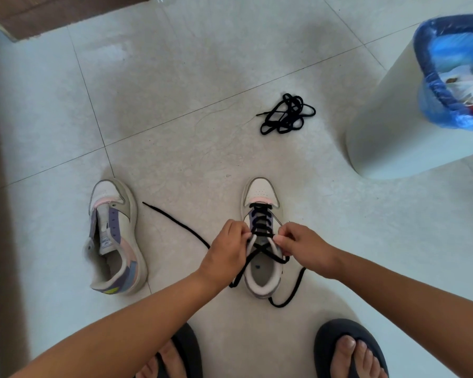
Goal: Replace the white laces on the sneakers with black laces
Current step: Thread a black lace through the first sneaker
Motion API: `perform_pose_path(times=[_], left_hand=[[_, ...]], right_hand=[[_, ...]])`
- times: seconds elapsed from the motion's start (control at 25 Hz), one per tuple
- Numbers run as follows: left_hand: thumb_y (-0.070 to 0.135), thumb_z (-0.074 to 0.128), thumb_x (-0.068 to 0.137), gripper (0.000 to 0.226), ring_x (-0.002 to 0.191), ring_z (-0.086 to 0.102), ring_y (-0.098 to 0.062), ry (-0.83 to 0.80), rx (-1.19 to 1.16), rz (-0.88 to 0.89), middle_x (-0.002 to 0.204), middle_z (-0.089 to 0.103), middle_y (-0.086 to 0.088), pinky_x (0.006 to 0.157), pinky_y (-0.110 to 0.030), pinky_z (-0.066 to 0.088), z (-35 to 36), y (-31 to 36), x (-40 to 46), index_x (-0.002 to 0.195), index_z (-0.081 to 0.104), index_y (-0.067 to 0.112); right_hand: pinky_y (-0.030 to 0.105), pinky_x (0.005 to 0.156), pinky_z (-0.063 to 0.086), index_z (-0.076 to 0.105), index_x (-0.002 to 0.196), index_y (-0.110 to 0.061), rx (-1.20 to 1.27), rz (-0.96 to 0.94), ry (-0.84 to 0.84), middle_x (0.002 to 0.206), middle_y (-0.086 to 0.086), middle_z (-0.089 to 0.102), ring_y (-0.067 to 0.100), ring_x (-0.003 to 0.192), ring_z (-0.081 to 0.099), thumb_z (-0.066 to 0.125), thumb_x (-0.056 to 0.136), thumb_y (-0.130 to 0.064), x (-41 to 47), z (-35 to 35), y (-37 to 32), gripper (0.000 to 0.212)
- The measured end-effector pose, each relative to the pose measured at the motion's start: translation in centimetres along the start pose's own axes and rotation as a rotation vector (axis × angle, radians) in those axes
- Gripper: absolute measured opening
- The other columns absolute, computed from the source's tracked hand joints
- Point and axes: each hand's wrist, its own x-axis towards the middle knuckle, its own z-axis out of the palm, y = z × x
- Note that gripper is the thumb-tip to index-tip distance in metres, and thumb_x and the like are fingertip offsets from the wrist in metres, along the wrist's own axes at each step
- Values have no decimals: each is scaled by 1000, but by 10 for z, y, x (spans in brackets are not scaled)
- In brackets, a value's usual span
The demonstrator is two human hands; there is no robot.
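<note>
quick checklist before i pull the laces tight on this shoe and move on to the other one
1. Black lace crossed through the lower rows of the right sneaker: ok.
2. Both hands at the top eyelets, left hand and right hand pinching there: ok.
3. Top eyelets actually threaded: cannot tell, fingers cover them.
4. Loose ends even: cannot tell, one trails far left, the other curls by the heel.
5. Spare black lace ready on the floor: ok, though tangled.
6. Left sneaker laced: not ok, no lace in it.
</note>
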Motion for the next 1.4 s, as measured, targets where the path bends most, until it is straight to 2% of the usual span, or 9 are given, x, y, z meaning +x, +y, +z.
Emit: perform_pose_path(times=[0.12,0.28,0.36,0.48,0.6,0.76,0.96,1.12,1.4], left_hand=[[23,45,98,14,84,50,-15,-107,-44,-204,97,48,0,71,-20,39,-8,13,9,98,49,10],[31,41,99,22,87,55,-25,-379,340,-87,100,56,-8,68,-31,38,-23,28,27,103,46,10],[25,38,100,17,79,52,-26,-482,265,-58,91,58,-12,65,-32,38,-27,30,35,92,43,12],[23,40,100,18,76,59,-26,-419,-31,-64,83,59,-10,71,-39,49,-35,20,30,88,45,10],[22,43,99,18,74,63,-23,-273,-208,-127,80,63,-11,75,-40,52,-31,10,17,88,48,9],[30,43,99,18,77,58,-19,-177,-344,-349,83,61,-5,76,-40,52,-25,17,18,94,48,14],[47,53,89,28,72,53,-15,-386,-26,-366,77,55,5,64,-27,41,-11,15,-20,86,45,21],[33,46,96,31,64,50,-14,-362,-103,-393,68,55,1,59,-30,39,-18,21,-7,68,45,19],[31,45,96,37,73,57,-21,-102,-414,-410,74,65,-1,64,-35,42,-54,38,23,65,61,17]], right_hand=[[34,73,46,48,86,-19,-10,-43,-9,78,-1,54,14,72,49,56,93,-27,6,-5,-8,13],[33,73,44,46,76,-18,-202,-91,-76,75,-2,49,13,71,46,54,94,-25,15,-7,-24,21],[31,74,46,42,73,-16,-252,-55,-151,77,1,47,15,73,46,48,97,-22,16,-11,-29,26],[26,73,48,45,75,-14,-150,-31,-184,83,7,51,18,79,51,43,100,-20,14,-20,-25,25],[37,79,47,47,77,-16,-159,-69,-81,79,4,53,19,77,50,45,99,-22,19,-16,-15,23],[32,69,45,46,93,-19,-30,-66,-1,81,2,53,15,71,49,54,94,-29,21,-14,-18,13],[28,78,46,26,135,-22,-388,-81,-25,117,3,48,18,95,56,62,88,-35,-8,3,0,61],[32,64,42,33,122,-19,-632,-153,119,86,0,57,24,77,59,52,93,-39,-11,2,0,39],[26,57,42,56,70,-14,-120,-85,32,59,-5,47,11,55,44,60,90,-36,-5,-25,-38,30]])
